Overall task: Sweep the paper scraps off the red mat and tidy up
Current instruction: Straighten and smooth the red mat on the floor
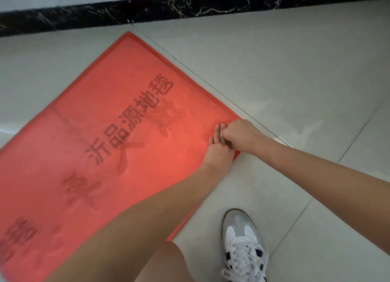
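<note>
At the right-hand corner of the red mat (118, 95), which lies askew on the tiled floor (295, 70), both hands meet. The left hand (219, 150) lies with its fingers (217, 131) straight and together on the pile. The right hand (240, 136) is curled, knuckles up, over those fingers. Whether its grip pinches anything cannot be told, as the fingertips are hidden.

No paper scraps are visible on the exposed surface of the mat, nor on the floor around it. Judgement: the sweeping appears largely done, with perhaps a last gathering at this corner. Any collected scraps, and the tidying, are unaccounted for.

Edges: the hands sit just inside the mat's border, with bare floor immediately beyond. The far corner lies near the black marble skirting (190, 7). Open floor lies to the right. A shoe (242, 243) stands just beside the near edge.
</note>
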A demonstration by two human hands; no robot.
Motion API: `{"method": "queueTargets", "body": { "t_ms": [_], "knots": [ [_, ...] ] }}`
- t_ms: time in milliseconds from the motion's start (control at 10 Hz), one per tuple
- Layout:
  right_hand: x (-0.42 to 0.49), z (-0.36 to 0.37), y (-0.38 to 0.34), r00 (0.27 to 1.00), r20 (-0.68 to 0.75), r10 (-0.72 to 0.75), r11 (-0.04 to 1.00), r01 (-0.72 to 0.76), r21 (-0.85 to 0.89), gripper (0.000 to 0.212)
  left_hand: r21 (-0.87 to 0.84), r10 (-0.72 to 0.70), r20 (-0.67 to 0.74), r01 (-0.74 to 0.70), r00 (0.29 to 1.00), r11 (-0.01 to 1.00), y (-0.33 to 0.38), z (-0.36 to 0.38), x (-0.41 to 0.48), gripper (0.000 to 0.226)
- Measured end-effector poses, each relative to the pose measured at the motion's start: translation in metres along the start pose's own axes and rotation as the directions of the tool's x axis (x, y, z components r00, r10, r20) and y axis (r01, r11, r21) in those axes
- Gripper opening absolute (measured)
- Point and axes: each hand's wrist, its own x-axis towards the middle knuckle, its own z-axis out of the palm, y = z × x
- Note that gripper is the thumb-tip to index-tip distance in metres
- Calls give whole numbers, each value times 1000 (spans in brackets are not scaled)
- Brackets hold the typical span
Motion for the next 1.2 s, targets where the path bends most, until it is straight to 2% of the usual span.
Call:
{"method": "queueTargets", "body": {
  "t_ms": [100,200,300,400,500,600,700,800,900,1000,1100,1200],
  "knots": [
    [-2,16,-1,1000,2,24,996,-23,-85,46,-6,-16,-42,15,999,1000,4,6,1,66],
    [-15,17,-6,995,47,83,995,-80,-61,61,-3,-44,-69,44,997,999,8,8,1,70],
    [-27,36,-12,990,43,137,967,-143,211,76,10,-88,-112,90,990,996,11,14,-2,72],
    [-34,64,-10,980,-18,198,839,-160,521,77,-70,-112,-160,102,981,992,16,18,-6,72],
    [-33,62,-9,977,11,214,851,-191,489,75,-153,-138,-147,115,979,982,14,21,-9,72],
    [-32,43,-8,973,112,202,882,-230,412,78,-238,-102,-96,77,990,968,4,14,-13,81],
    [-32,33,-12,957,207,203,909,-263,324,81,-407,3,4,-1,1000,913,-9,1,-15,89],
    [-35,22,-31,920,276,278,931,-329,160,76,-482,60,-10,-57,998,874,-23,-11,-27,87],
    [-28,-3,-36,926,208,315,941,-334,62,73,-426,-54,-160,-19,986,905,-41,-5,-54,75],
    [-31,-53,-48,972,109,207,974,-216,75,75,-377,-122,-232,27,965,926,-68,11,-100,70],
    [-38,-110,-55,991,-40,126,991,-124,40,86,-341,-230,-284,127,931,932,-109,12,-137,78],
    [-55,-171,-74,981,-192,8,1000,-4,23,107,-361,-331,-358,197,873,911,-141,-2,-179,78]
  ]
}}
